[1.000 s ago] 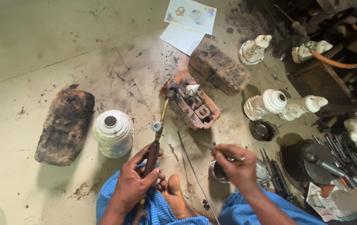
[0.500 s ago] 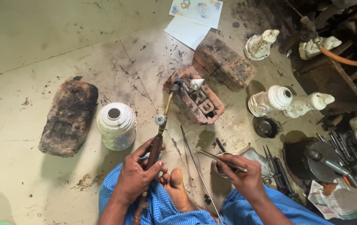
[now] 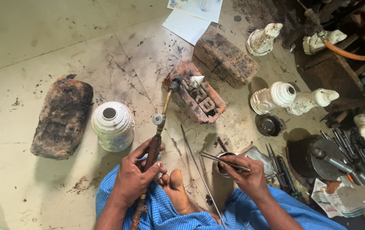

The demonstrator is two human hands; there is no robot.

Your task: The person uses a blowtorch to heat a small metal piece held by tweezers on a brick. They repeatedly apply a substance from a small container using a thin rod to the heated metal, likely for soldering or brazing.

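My left hand (image 3: 134,178) grips the dark handle of a long brass blowtorch (image 3: 160,118), whose nozzle rests against a red brick (image 3: 193,94). On that brick sits a small white cone-shaped piece (image 3: 197,80). My right hand (image 3: 250,175) holds thin metal tweezers (image 3: 220,158) over a small metal cup (image 3: 223,164) on the floor. My bare foot (image 3: 177,189) lies between the two hands, with blue checked cloth over my legs.
A white carved pot (image 3: 112,126) stands beside a blackened brick (image 3: 61,117) at left. Another brick (image 3: 225,58) and white carved figures (image 3: 289,98) lie at the back right. Metal tools (image 3: 348,149) crowd the right. A long thin rod (image 3: 199,170) lies on the floor.
The view has shifted slightly. My right hand has moved the tweezers down toward the metal cup. The left hand keeps the torch against the red brick.
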